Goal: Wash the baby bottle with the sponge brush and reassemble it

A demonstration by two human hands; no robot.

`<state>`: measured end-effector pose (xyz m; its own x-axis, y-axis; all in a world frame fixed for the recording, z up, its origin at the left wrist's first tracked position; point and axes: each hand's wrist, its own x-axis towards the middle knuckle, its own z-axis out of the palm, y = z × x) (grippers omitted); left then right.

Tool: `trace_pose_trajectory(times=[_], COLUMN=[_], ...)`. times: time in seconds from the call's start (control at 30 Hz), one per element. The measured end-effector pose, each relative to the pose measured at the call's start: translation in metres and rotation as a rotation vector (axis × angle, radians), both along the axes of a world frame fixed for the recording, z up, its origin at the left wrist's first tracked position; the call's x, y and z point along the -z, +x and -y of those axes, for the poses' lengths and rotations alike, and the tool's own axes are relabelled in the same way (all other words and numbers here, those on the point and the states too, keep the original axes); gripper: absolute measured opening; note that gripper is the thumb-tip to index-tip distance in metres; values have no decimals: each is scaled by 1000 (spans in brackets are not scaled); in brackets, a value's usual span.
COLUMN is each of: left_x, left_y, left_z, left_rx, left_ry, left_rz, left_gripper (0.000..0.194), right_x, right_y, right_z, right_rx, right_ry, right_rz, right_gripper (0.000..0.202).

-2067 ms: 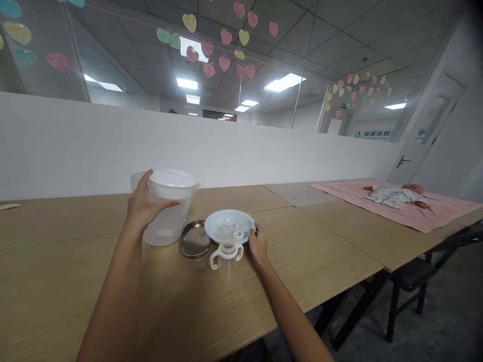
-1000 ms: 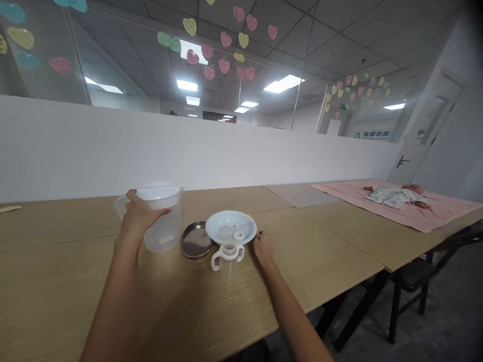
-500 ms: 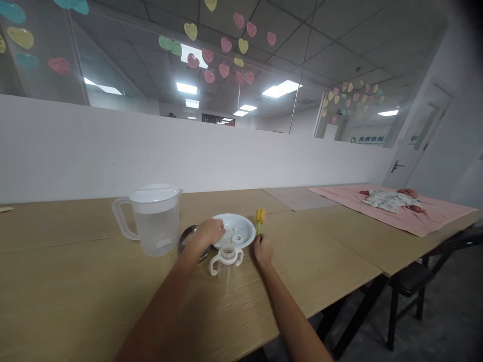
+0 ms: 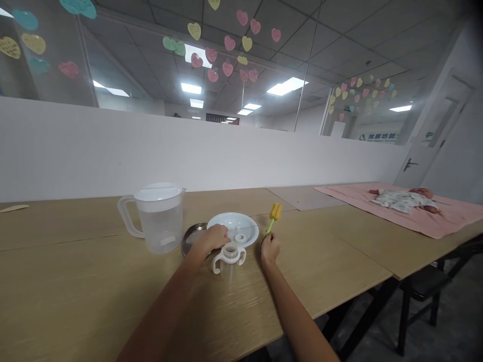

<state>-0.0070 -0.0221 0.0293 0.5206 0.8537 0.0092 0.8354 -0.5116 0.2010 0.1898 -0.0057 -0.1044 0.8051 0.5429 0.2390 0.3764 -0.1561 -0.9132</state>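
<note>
In my right hand [image 4: 270, 248], fingers wrapped round its green handle, a bottle brush [image 4: 275, 211] with a yellow sponge head tilts up to the right. My left hand [image 4: 216, 237] is closed at the left rim of a white bowl [image 4: 250, 226]; what it pinches, if anything, is hidden. A white ring [image 4: 240, 239] lies inside the bowl. Upright in front of the bowl stands a clear baby bottle [image 4: 229, 270] with two white handles and an uncovered mouth. A metal dish [image 4: 188, 236] sits partly behind my left hand.
A lidded plastic pitcher [image 4: 161, 221] with water stands left of the dish. A baby doll [image 4: 402, 200] in a patterned outfit lies on a pink cloth [image 4: 350, 198] at the right. A low wall [image 4: 113, 156] runs behind the wooden table [image 4: 75, 296]; a chair [image 4: 424, 284] stands right.
My right hand has moved slightly right, and the brush head has risen and tipped rightward. My left hand has shifted a little down and right over the bowl's edge. The view has turned slightly.
</note>
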Motion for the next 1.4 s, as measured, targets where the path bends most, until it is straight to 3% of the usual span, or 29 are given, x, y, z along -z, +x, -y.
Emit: trace_pose_trajectory(times=[0.4,0.8,1.07,1.23,1.4], left_x=[17,28,19,8,7], left_y=[4,4,3,3,4], left_z=[-13,-21,-14,-4,-2], left_rx=[96,61,105,107,76], left_ry=[46,7,29,47,88], left_rz=[76,92,71,19,-5], left_gripper=[30,19,17,28,38], right_x=[5,2,3,4,5], right_y=[4,1,2,2,4], right_z=[-5,-5,-6,-6,-6], right_rx=[37,8,0,-3,-4], right_ry=[83,68,73,80,89], right_rz=[-67,-55,-73,-81,-84], right_gripper=[46,45,44,43,43])
